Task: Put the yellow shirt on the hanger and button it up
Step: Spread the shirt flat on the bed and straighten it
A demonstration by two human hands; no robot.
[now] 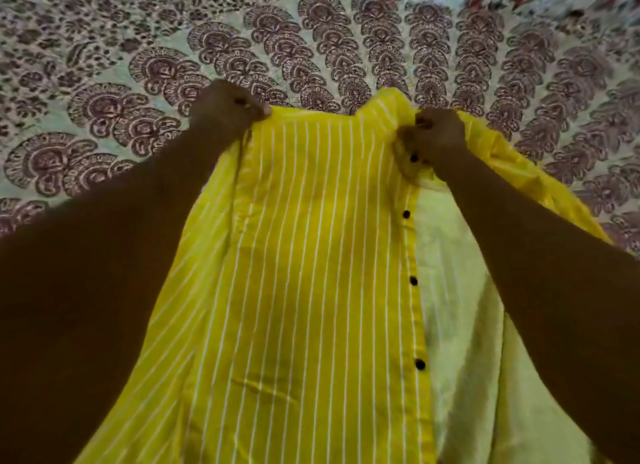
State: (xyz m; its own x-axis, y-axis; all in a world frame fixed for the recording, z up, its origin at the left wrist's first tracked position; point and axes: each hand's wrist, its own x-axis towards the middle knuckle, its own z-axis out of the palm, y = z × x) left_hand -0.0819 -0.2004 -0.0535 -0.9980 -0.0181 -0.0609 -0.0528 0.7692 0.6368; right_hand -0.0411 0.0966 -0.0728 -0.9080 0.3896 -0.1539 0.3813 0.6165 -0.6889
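Shirt: the yellow shirt [311, 255] with thin white stripes is held up by its top edge above the bedsheet [138, 82], hanging down toward the camera and filling the lower middle of the view.
Left hand: the left hand [227, 108] is closed in a fist on the shirt's upper left corner, at the shoulder, with the cloth pinched between thumb and fingers.
Right hand: the right hand [434, 132] is closed on the shirt's top edge just beside the collar [386, 105], gripping the cloth at the upper end of the button strip.
Collar: it stands up between the 2 hands, nearer the right one.
Buttons: 4 dark buttons [413, 280] run in a line down the edge of the striped front panel; all 4 are unfastened.
Inside of shirt: to the right of the button strip the paler, unstriped inner side [460, 307] shows, so the front hangs open.
Bedsheet: pale cloth printed with dark maroon fan-shaped motifs in curved rows, with red flowers along the far edge.
Writing: no brand, label or lettering can be read on shirt or sheet.
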